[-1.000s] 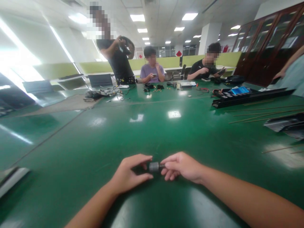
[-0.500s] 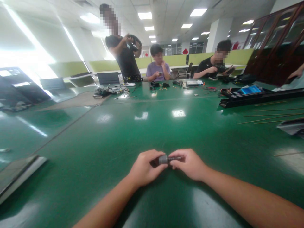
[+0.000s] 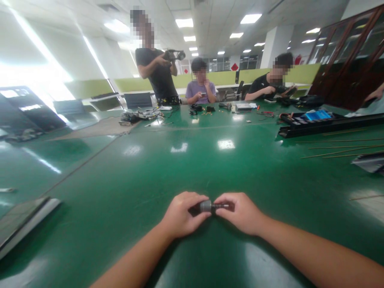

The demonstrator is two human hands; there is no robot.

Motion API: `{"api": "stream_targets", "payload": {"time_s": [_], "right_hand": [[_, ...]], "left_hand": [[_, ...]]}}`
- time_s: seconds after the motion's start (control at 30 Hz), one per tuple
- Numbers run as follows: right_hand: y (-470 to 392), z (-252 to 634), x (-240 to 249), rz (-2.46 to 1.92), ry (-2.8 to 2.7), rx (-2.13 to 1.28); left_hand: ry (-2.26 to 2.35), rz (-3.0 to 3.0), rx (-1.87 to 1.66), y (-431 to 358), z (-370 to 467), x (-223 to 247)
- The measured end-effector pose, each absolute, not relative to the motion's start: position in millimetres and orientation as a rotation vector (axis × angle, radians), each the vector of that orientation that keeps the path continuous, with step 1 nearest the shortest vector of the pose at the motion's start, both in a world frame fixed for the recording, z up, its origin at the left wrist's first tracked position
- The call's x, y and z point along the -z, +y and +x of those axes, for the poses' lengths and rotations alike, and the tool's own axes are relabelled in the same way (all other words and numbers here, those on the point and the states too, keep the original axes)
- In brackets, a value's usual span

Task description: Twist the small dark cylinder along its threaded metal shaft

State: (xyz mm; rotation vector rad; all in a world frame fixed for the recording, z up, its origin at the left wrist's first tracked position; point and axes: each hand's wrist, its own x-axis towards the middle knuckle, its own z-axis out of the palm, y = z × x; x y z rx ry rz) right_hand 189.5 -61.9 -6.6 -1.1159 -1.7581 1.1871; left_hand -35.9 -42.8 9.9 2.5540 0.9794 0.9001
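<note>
The part sits between the two hands, low in the view near the middle: a grey cylinder (image 3: 205, 206) with a dark shaft (image 3: 220, 206) running out toward the right hand. The left hand (image 3: 181, 215) is curled in a part-open C, thumb below and fingers above, and has hold of the cylinder by its sides. The right hand (image 3: 246, 215) makes a looser C around the shaft, thumb and forefinger bent inward; whether those tips press on it I cannot tell. As for progress, cylinder and shaft lie in line and look joined, and both hands are at the part, so the handling looks midway rather than finished. Neither hand has let the part go onto the table (image 3: 168, 172) — that much is left undone — and whether anything needs turning or seating is too small to judge. Room is generous: bare green surface spreads ahead of the hands and to either side, crossed only by glare and a seam well off to the left. The nearest edges to mind are the flat panel (image 3: 25, 224) at far left and, at far right, the thin rods (image 3: 345, 149) and the metal piece (image 3: 370, 162); the black channel (image 3: 330, 126) lies beyond — all well apart from the hands.
</note>
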Motion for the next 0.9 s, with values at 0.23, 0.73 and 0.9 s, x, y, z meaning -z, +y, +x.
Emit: {"api": "stream_targets", "payload": {"time_s": [0.23,0.73,0.9], "right_hand": [[-61.9,189.4,10.1,-1.125,-1.748,-1.181],[-63.4,189.6,7.1,-1.156,-1.792,-1.098],[-63.6,189.5,5.5,-1.175,-1.800,-1.082]], "left_hand": [[0.994,2.581,-0.915,-43.6,-35.0,-8.6],[1.031,2.582,-0.935,-45.7,-35.6,-10.3],[1.023,2.580,-0.936,-45.5,-36.6,-9.9]]}}
